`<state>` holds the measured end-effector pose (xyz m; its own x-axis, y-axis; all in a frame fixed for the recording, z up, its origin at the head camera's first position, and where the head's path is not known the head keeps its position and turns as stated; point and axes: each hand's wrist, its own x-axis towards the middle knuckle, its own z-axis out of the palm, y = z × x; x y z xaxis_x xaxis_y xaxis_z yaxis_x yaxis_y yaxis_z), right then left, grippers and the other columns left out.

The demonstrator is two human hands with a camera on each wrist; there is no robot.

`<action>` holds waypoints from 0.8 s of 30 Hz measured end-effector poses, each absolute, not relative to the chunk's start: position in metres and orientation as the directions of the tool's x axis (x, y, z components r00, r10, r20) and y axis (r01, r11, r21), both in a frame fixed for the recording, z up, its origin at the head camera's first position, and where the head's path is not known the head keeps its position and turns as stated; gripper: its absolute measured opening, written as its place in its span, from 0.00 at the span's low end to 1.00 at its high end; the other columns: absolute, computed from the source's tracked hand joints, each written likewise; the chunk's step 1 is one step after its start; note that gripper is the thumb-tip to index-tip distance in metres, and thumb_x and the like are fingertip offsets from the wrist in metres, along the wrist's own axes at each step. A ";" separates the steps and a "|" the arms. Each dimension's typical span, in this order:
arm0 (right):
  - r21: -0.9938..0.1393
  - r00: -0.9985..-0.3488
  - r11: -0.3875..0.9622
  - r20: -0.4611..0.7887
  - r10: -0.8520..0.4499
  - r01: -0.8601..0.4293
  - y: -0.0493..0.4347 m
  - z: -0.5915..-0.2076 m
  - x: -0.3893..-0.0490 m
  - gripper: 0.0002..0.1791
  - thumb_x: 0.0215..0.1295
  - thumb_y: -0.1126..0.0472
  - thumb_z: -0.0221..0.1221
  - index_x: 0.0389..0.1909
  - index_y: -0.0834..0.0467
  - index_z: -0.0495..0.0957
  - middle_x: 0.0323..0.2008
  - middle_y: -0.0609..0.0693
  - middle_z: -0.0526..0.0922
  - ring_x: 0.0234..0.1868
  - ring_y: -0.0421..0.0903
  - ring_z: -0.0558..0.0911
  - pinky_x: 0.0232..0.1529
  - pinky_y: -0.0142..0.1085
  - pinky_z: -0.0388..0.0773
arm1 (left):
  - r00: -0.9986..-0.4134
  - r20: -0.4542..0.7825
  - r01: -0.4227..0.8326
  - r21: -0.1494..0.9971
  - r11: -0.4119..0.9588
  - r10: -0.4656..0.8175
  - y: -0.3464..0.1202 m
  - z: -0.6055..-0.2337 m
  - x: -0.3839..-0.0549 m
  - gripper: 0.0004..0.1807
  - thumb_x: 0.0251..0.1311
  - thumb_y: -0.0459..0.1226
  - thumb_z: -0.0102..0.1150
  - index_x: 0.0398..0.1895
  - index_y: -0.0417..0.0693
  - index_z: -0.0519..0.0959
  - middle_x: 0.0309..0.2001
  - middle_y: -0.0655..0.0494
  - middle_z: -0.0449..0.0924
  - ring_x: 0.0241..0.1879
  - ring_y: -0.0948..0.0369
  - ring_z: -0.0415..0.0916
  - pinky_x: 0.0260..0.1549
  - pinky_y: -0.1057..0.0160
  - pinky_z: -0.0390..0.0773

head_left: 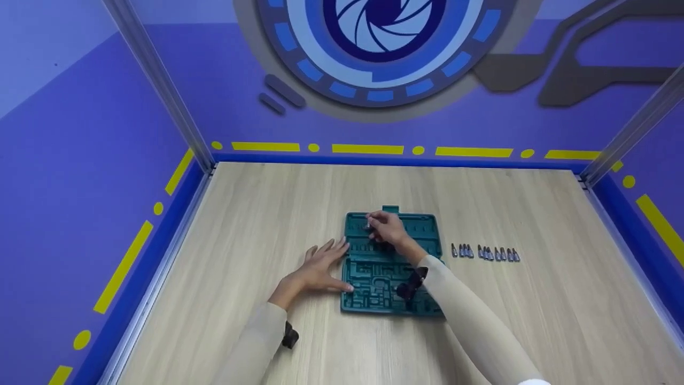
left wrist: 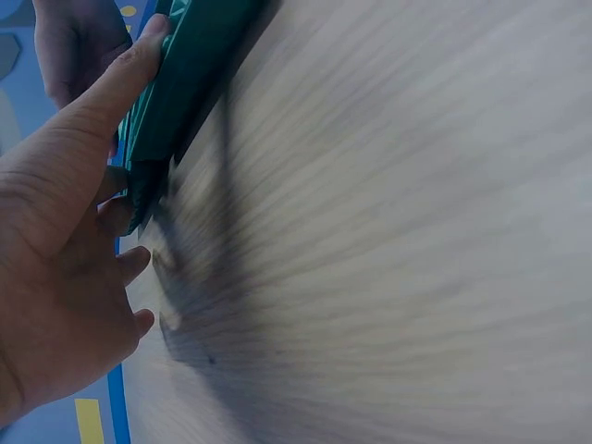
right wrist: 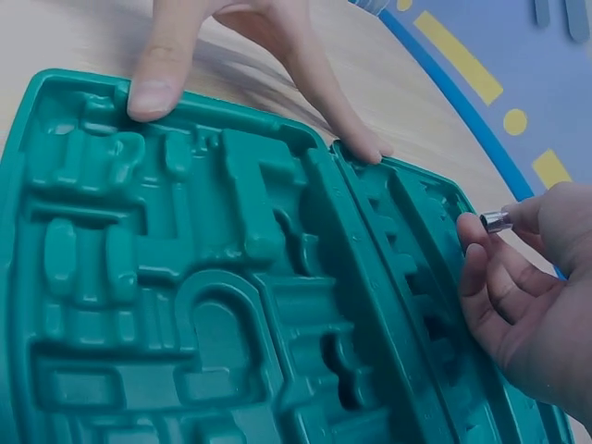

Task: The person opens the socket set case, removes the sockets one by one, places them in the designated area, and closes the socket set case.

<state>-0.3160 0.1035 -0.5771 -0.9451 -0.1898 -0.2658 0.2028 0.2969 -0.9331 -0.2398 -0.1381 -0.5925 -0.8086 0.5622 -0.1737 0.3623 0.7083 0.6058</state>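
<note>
A green moulded plastic tool case lies opened flat on the table, its two halves joined along a hinge. My right hand is over the far half and pinches a small silver socket between thumb and fingertips; the socket's hollow end shows in the right wrist view. At the case's left edge is my left hand, fingers spread. Its thumb rests on the near half's rim, and a fingertip touches the edge by the hinge. The moulded recesses of the near half hold no tools where they show.
Right of the case, several small metal bits with dark tips stand in a loose row on the wooden table. Blue-purple panels with yellow marks close off the back and sides.
</note>
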 end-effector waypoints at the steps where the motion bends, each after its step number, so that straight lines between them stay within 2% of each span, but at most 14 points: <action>1: -0.931 -0.942 0.298 -0.275 -0.193 0.211 0.105 -0.577 -0.316 0.18 0.81 0.60 0.49 0.63 0.64 0.76 0.47 0.57 0.83 0.31 0.39 0.83 0.33 0.30 0.78 | -0.808 -0.176 0.362 0.605 0.709 0.562 -0.138 -0.592 -0.240 0.61 0.52 0.62 0.72 0.83 0.53 0.50 0.84 0.53 0.43 0.83 0.45 0.37 0.76 0.32 0.37; 7: -0.928 -0.931 0.297 -0.294 -0.214 0.225 0.115 -0.574 -0.314 0.18 0.79 0.62 0.51 0.64 0.63 0.76 0.43 0.53 0.84 0.31 0.39 0.83 0.33 0.31 0.78 | -0.808 -0.185 0.353 0.609 0.711 0.560 -0.138 -0.592 -0.239 0.62 0.52 0.61 0.73 0.83 0.52 0.49 0.84 0.53 0.42 0.84 0.46 0.37 0.76 0.32 0.37; 14: -0.933 -0.928 0.341 -0.227 -0.297 0.119 0.132 -0.574 -0.306 0.20 0.78 0.63 0.52 0.67 0.64 0.72 0.46 0.59 0.84 0.32 0.41 0.80 0.35 0.33 0.77 | -0.805 -0.188 0.356 0.604 0.713 0.562 -0.136 -0.593 -0.241 0.62 0.52 0.62 0.73 0.83 0.53 0.49 0.84 0.53 0.42 0.84 0.46 0.36 0.76 0.33 0.37; 24: -0.939 -0.920 0.320 -0.230 -0.318 0.124 0.157 -0.573 -0.294 0.24 0.77 0.61 0.55 0.70 0.63 0.68 0.46 0.62 0.85 0.33 0.43 0.80 0.37 0.35 0.76 | -0.816 -0.186 0.340 0.612 0.714 0.548 -0.136 -0.592 -0.238 0.62 0.52 0.62 0.73 0.83 0.52 0.50 0.84 0.54 0.42 0.84 0.46 0.36 0.76 0.33 0.36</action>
<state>-0.2939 0.1571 -0.5733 -0.9200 -0.3178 -0.2295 0.1237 0.3203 -0.9392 -0.2382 -0.1363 -0.5916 -0.8157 0.5477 -0.1861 0.3396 0.7138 0.6125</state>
